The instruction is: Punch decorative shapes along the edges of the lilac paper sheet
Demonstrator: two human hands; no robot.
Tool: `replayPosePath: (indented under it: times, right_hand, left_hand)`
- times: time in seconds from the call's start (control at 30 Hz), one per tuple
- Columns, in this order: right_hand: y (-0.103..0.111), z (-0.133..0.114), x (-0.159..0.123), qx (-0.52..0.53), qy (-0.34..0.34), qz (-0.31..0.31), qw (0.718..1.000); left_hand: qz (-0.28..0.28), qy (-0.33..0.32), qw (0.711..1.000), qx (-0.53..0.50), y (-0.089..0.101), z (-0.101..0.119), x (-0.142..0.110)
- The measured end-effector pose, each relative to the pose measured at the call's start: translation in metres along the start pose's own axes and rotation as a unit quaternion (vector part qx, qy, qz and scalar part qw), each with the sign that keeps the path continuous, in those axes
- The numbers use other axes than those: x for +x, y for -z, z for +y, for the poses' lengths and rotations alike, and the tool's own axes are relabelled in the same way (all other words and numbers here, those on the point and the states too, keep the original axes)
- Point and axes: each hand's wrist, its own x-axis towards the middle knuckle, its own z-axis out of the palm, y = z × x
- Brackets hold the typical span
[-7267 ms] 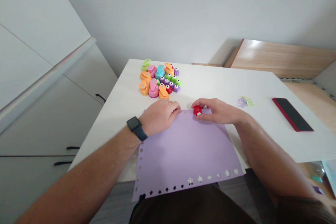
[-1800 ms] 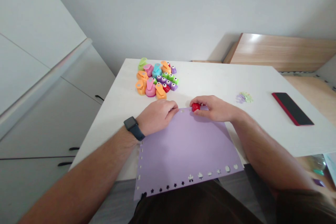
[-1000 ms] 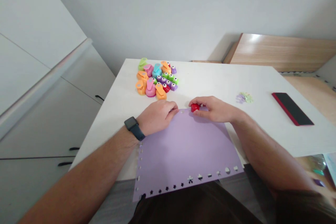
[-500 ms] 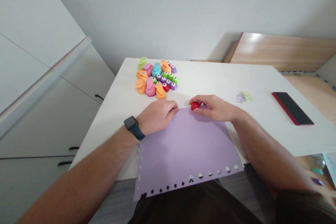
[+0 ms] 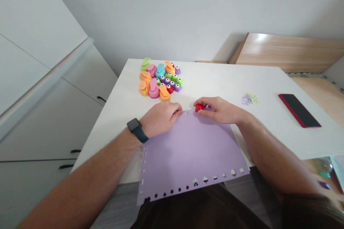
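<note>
Pale cabinets [image 5: 53,121] and a grey wall [image 5: 188,14] are framing the white table [image 5: 215,82] I am watching from afar. A sheet of lilac card [image 5: 193,154] is lying near the table's front edge and overhanging it, turned at a slight angle. It looks light and thin, stiff enough to stay flat but probably easy to crease, so its edges seem the best place to take hold. Small punched shapes, including stars, a flower and a heart, are running along its near and left edges. The right hand [image 5: 219,111] is grasping a small red craft punch [image 5: 199,107] between its fingertips at the sheet's far edge; the punch looks compact and firm. The left hand [image 5: 161,117] is lying curled on the far edge, though I cannot tell whether it is pinching the card or only resting there. Beyond them, a cluster of colourful craft punches [image 5: 158,82] is sitting on the table, while paper cut-outs [image 5: 249,99] and a dark phone in a red case [image 5: 299,111] are lying to the right.
</note>
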Motion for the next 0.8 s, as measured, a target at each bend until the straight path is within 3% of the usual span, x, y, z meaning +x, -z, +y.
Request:
replayPosePath:
  times: [0.8]
  right_hand:
    - [0.0053, 0.0002, -0.0015, 0.014, -0.013, -0.019, 1.0]
  left_hand:
    - [0.0, -0.001, 1.0, 0.005, 0.0019, 0.0022, -0.0001]
